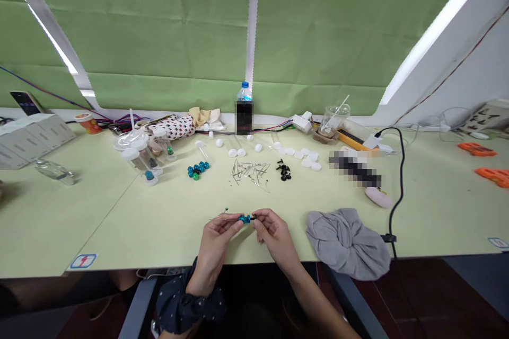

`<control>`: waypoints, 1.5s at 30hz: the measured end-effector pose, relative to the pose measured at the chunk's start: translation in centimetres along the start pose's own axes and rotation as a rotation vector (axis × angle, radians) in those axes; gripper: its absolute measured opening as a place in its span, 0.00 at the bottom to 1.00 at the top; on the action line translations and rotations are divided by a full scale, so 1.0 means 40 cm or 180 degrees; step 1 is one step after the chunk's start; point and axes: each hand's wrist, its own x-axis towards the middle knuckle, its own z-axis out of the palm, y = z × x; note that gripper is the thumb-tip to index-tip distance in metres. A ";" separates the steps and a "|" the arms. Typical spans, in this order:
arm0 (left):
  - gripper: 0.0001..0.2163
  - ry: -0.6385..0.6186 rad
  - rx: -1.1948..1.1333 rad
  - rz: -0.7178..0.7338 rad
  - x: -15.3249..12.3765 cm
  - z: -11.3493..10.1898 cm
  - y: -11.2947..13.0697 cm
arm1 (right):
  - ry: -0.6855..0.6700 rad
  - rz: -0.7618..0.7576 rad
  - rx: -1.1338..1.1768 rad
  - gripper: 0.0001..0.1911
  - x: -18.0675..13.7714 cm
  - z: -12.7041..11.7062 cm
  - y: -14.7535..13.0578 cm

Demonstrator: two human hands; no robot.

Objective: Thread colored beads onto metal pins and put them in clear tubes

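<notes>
My left hand (pixel 216 238) pinches a small shiny blue spool-shaped part (pixel 244 219) just above the table near its front edge. The fingertips of my right hand (pixel 277 237) are closed on a small black stemmed part (pixel 254 217). Its stem points left and meets the blue part end to end; how deep it goes in cannot be seen. A thin pin with a dark tip (pixel 226 210) lies just beyond my left fingers. Farther back are a cluster of blue parts (pixel 202 166) with a green one, scattered thin metal pins (pixel 250 170) and a pile of black parts (pixel 284 170).
White caps (pixel 308 158) and clear tubes stand or lie behind the parts. Capped tubes (pixel 139 159) are at left, a water bottle (pixel 244 92) at the back. A grey cloth bundle (pixel 348 243) and a black cable (pixel 402 169) lie to the right. Another person's leg shows below left.
</notes>
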 end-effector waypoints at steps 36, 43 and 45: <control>0.07 -0.0268 0.0065 0.0065 -0.003 -0.002 -0.006 | 0.0139 0.0139 -0.0124 0.24 -0.001 0.002 0.016; 0.08 -0.0078 -0.0033 0.0040 0.001 -0.002 -0.012 | 0.0192 -0.0011 0.0229 0.18 0.005 0.004 0.015; 0.09 0.0022 -0.0112 0.0069 0.002 -0.003 -0.014 | 0.0097 -0.0028 0.0386 0.15 0.003 0.001 0.010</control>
